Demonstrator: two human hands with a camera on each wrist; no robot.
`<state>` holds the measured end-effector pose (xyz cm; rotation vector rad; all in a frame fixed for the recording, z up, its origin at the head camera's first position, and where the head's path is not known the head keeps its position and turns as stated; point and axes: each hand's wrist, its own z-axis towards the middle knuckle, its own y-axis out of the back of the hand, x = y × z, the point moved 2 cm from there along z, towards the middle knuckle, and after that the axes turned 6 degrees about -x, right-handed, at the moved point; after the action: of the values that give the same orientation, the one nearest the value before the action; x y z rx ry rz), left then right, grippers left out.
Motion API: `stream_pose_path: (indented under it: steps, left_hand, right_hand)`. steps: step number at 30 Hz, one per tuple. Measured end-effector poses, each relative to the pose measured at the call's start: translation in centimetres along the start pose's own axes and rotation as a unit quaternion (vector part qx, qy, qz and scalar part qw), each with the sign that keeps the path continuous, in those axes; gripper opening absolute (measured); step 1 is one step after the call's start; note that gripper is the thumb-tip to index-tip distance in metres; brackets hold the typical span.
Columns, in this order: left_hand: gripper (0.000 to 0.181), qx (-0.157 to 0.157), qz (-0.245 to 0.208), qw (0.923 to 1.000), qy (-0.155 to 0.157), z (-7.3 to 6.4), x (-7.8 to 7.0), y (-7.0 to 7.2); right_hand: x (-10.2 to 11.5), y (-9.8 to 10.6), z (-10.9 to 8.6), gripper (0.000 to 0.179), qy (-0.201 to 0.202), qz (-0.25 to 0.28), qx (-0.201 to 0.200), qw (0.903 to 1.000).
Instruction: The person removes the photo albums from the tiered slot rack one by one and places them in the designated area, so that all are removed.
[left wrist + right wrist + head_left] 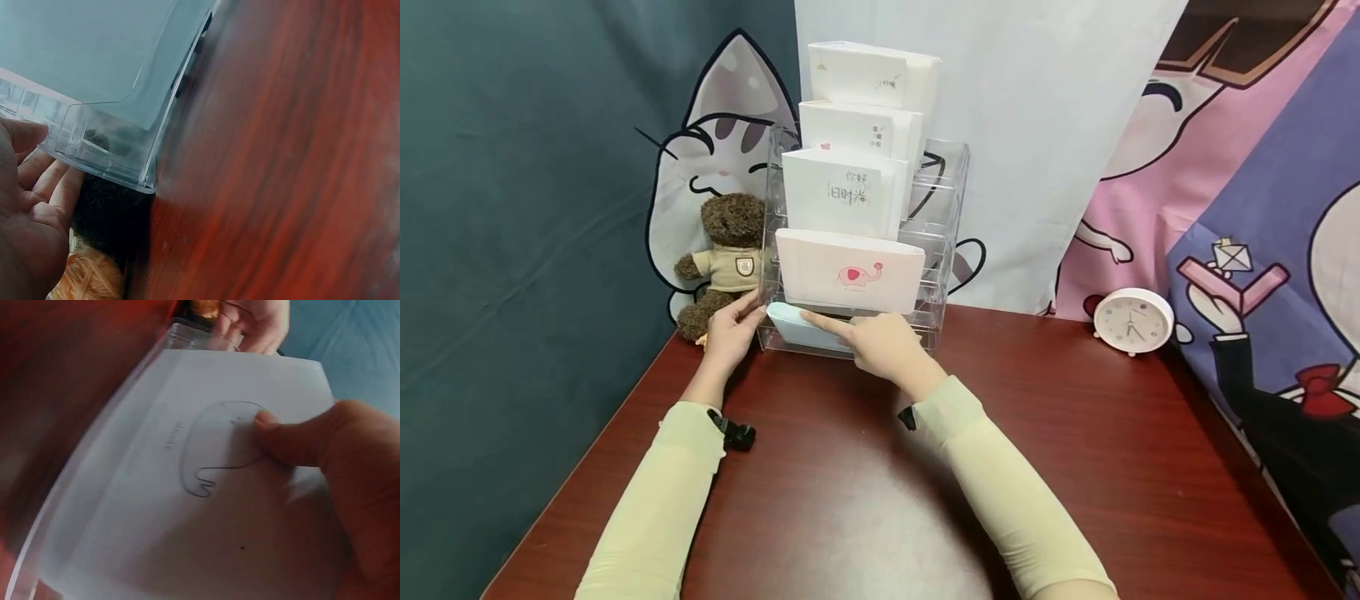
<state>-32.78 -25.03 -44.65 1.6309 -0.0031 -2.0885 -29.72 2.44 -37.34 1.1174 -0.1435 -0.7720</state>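
Note:
A clear tiered display rack stands at the back of the table with notebooks in its tiers. In its lowest tier sits a light blue notebook; its cover bears a line-drawn animal in the right wrist view. My right hand pinches this notebook, thumb on the cover and index finger along the top edge. At the rack's left side, my left hand grips the clear edge between the thumb and the fingers behind it. Just above the blue notebook is a white one with a pink elephant.
Three more white notebooks rise in the upper tiers. A brown teddy bear sits against the rack's left side, close to my left hand. To the right stands a white alarm clock. Printed cloth hangs behind the table.

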Motion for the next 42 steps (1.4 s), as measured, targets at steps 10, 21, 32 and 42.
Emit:
stream_pose_path:
  steps: [10,21,32,42]
  left_hand:
    - [0.045,-0.010,-0.012,0.9999,0.000,-0.1,-0.1,0.1]
    - [0.047,-0.008,-0.021,0.9997,-0.003,0.0,-0.1,-0.1]
    - [0.047,-0.003,-0.016,0.9998,-0.007,0.0,-0.3,0.1]
    - [0.048,-0.005,-0.001,1.0000,-0.007,-0.2,-0.2,0.1]
  right_hand:
    - [0.7,-0.4,-2.5,0.089,-0.017,-0.025,-0.118,0.9925]
    - [-0.2,1.2,-4.0,0.075,0.005,0.011,-0.206,0.9784]
    - [-2.1,5.8,-4.9,0.047,-0.033,0.131,-0.318,0.9385]
    - [-4.4,8.1,-6.1,0.065,-0.048,0.175,-0.400,0.8982]
